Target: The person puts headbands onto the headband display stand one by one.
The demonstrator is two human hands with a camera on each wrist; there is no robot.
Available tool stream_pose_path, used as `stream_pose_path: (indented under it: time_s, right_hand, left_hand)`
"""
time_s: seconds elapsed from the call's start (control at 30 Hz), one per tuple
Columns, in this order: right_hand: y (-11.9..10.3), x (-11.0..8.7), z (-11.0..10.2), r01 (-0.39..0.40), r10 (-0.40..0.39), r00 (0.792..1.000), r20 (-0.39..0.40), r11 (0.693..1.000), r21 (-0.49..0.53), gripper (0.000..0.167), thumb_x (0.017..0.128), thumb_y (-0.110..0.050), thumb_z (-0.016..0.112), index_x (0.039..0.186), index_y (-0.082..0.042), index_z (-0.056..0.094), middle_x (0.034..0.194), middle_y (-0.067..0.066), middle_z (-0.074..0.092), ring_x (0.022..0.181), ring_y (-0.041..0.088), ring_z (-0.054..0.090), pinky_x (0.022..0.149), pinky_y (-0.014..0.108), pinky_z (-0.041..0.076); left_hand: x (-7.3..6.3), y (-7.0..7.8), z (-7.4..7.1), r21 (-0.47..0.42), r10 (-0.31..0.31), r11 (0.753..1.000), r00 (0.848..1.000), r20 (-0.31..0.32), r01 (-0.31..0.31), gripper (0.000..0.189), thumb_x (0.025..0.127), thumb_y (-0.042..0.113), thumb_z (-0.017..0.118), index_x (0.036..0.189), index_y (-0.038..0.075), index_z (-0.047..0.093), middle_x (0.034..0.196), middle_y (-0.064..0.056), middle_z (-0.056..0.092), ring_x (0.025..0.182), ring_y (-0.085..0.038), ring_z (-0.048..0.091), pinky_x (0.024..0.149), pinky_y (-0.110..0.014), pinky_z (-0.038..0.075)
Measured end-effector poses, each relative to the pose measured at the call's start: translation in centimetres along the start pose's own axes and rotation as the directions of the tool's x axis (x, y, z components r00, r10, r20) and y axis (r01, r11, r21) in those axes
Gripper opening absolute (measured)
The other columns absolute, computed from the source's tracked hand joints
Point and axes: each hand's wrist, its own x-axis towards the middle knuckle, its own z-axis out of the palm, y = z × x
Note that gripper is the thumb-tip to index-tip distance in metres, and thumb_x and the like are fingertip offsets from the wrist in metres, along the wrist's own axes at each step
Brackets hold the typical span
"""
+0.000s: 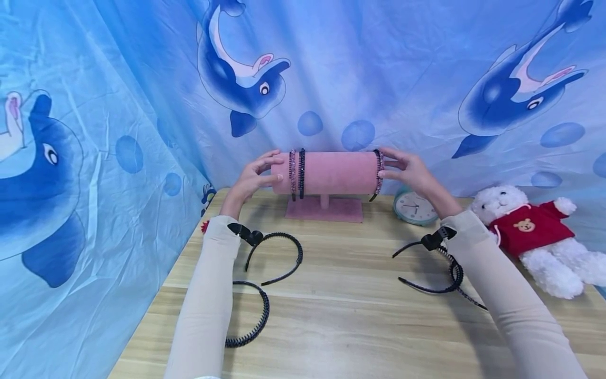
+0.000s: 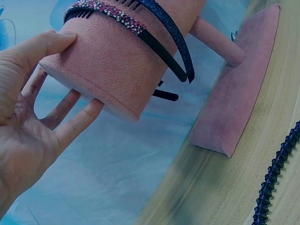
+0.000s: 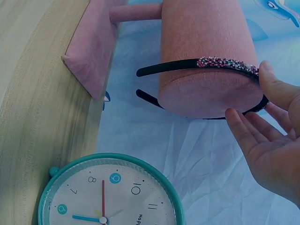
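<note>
A pink padded headband stand [image 1: 338, 176] has a horizontal roll on a post and flat base. My left hand [image 1: 251, 179] grips the roll's left end, thumb on the surface and fingertips around its end rim. Near that hand the roll carries a pink-and-silver glitter headband [image 2: 119, 16] and a dark blue sparkly headband [image 1: 302, 173]. At the roll's right end, my right hand [image 1: 409, 171] holds another glitter headband [image 3: 227, 64], thumb on its decorated top and fingers behind. This headband sits around the roll's edge, its black tips sticking out toward the base side.
Two dark toothed headbands, one farther back [image 1: 300, 252] and one nearer [image 1: 265, 310], lie at left on the wooden table [image 1: 341, 326]. More headbands [image 1: 456, 271] overlap under the right forearm. A teal clock [image 1: 415, 206] and white teddy bear [image 1: 525, 226] are at right. A dolphin-print curtain [image 1: 402, 63] hangs behind.
</note>
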Motion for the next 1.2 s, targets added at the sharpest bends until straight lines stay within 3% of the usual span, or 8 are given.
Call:
stream_pose_path:
  time_s: [0.37, 0.47, 0.57, 0.67, 0.9, 1.2]
  right_hand:
    - [0.14, 0.30, 0.11, 0.073, -0.072, 0.997, 0.017, 0.996, -0.043, 0.069, 0.094, -0.004, 0.071, 0.156, -0.009, 0.040, 0.162, 0.015, 0.040, 0.146, 0.035, 0.042, 0.097, 0.014, 0.054]
    - [0.23, 0.42, -0.06, 0.078, -0.077, 0.997, 0.014, 0.994, -0.081, 0.068, 0.094, -0.007, 0.072, 0.155, -0.011, 0.042, 0.162, 0.013, 0.041, 0.148, 0.033, 0.042, 0.106, 0.025, 0.052]
    - [0.13, 0.52, -0.14, 0.081, -0.080, 0.997, 0.015, 0.992, -0.098, 0.068, 0.093, -0.009, 0.074, 0.154, -0.012, 0.044, 0.162, 0.011, 0.041, 0.149, 0.032, 0.039, 0.117, 0.043, 0.045]
    - [-0.09, 0.49, -0.09, 0.095, -0.093, 0.995, 0.024, 0.991, -0.096, 0.069, 0.092, -0.007, 0.075, 0.154, -0.011, 0.045, 0.162, 0.012, 0.040, 0.150, 0.034, 0.036, 0.120, 0.055, 0.039]
    - [-0.47, 0.29, 0.33, 0.157, -0.157, 0.988, 0.014, 0.980, -0.125, 0.067, 0.089, -0.002, 0.076, 0.150, -0.004, 0.048, 0.160, 0.016, 0.042, 0.150, 0.036, 0.036, 0.123, 0.058, 0.033]
    - [-0.16, 0.70, 0.66, 0.140, -0.147, 0.989, -0.018, 0.965, -0.224, 0.070, 0.083, -0.009, 0.084, 0.147, -0.009, 0.054, 0.156, 0.016, 0.048, 0.150, 0.036, 0.037, 0.127, 0.055, 0.026]
  left_hand:
    - [0.06, -0.30, 0.05, -0.010, 0.011, 1.000, 1.000, -0.003, -0.011, 0.053, 0.087, 0.001, 0.076, 0.137, 0.000, 0.059, 0.165, 0.004, 0.035, 0.149, -0.029, 0.037, 0.111, -0.043, 0.051]
    - [0.07, -0.32, 0.04, -0.015, 0.014, 1.000, 1.000, -0.001, -0.014, 0.052, 0.087, 0.001, 0.076, 0.137, 0.001, 0.060, 0.165, 0.004, 0.036, 0.149, -0.030, 0.038, 0.109, -0.042, 0.053]
    - [0.05, -0.31, 0.01, -0.022, 0.009, 1.000, 1.000, 0.000, -0.009, 0.052, 0.088, 0.001, 0.076, 0.137, 0.001, 0.060, 0.165, 0.005, 0.035, 0.149, -0.029, 0.038, 0.105, -0.042, 0.056]
    - [-0.04, -0.23, 0.01, -0.022, 0.005, 1.000, 1.000, -0.001, -0.005, 0.052, 0.088, 0.001, 0.076, 0.137, 0.001, 0.060, 0.165, 0.005, 0.035, 0.149, -0.028, 0.038, 0.104, -0.042, 0.057]
    - [-0.10, -0.14, 0.03, -0.004, 0.010, 1.000, 1.000, -0.003, -0.010, 0.052, 0.088, 0.001, 0.076, 0.138, -0.001, 0.059, 0.165, 0.003, 0.035, 0.150, -0.028, 0.037, 0.108, -0.044, 0.053]
    - [-0.18, -0.02, 0.09, -0.006, 0.007, 1.000, 1.000, 0.004, -0.007, 0.052, 0.089, 0.002, 0.075, 0.138, -0.001, 0.058, 0.165, 0.004, 0.035, 0.150, -0.027, 0.037, 0.107, -0.040, 0.055]
